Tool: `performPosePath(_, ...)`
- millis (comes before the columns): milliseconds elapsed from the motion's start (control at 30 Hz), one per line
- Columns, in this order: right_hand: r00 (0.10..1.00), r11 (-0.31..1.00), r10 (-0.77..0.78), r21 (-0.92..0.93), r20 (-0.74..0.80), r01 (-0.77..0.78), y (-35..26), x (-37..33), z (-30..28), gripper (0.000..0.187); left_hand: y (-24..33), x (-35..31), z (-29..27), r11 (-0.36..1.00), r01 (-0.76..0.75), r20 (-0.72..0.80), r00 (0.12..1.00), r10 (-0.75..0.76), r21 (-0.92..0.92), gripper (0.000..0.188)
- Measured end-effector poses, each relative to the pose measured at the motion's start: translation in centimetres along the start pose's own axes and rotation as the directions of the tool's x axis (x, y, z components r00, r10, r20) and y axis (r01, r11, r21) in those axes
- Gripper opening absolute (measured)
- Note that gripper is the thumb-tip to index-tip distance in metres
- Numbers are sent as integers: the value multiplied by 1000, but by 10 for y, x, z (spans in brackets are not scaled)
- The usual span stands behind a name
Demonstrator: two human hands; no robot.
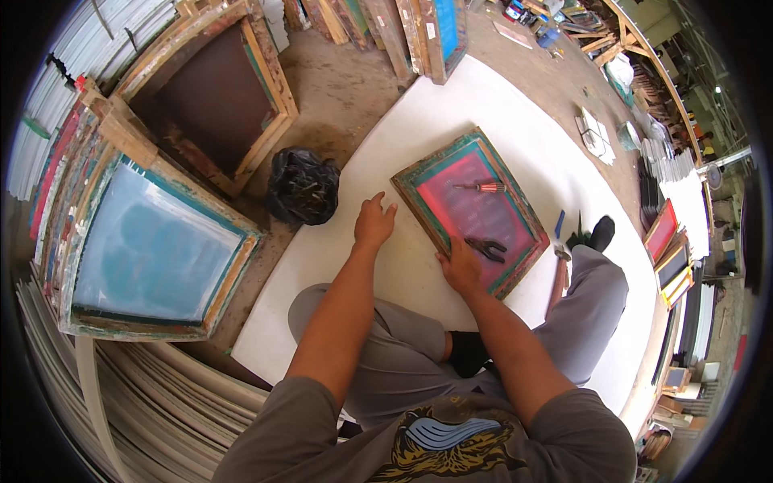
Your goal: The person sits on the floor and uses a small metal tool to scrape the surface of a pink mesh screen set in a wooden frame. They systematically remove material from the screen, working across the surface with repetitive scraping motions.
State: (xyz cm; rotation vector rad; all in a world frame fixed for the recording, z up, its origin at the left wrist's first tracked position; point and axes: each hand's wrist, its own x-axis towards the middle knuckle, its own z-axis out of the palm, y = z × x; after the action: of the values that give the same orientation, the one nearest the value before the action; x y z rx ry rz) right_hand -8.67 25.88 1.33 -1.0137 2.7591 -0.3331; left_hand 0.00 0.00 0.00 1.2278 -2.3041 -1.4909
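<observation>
A silk-screen frame point(515, 278) lies at a slant on a white board, with pink-red mesh and a teal border inside worn wood. My right hand point(463, 264) grips its near left edge, thumb and fingers around the wood. On the mesh rest a screwdriver point(489, 187) with a red striped handle and dark-handled pliers point(489, 249), close to the right fingers. My left hand point(375, 221) hovers left of the frame, fingers apart, holding nothing. Beside my raised knee lie a wooden-handled hammer point(558, 280) and a blue-handled tool point(559, 223).
I sit cross-legged on the white board point(435, 105). Left of it sit a black plastic bag point(303, 187) and a large blue-mesh screen point(157, 249). A dark-mesh screen point(211, 101) leans behind these. More frames point(441, 36) stand at the far edge.
</observation>
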Motion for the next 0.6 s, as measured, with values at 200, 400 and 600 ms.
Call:
performPosePath(200,989,988,-117,86,-95,125,4,-10,9,60,-12,3,3,994,-103,-92,991,100,-23,61)
performPosePath(400,986,987,-161,26,-35,162,24,-21,17,59,-11,3,18,990,-134,-130,983,128,-37,58)
performPosePath(600,965,986,-82,-123,251,116,6,-19,-17,56,-16,4,21,989,-121,-215,971,102,-80,46)
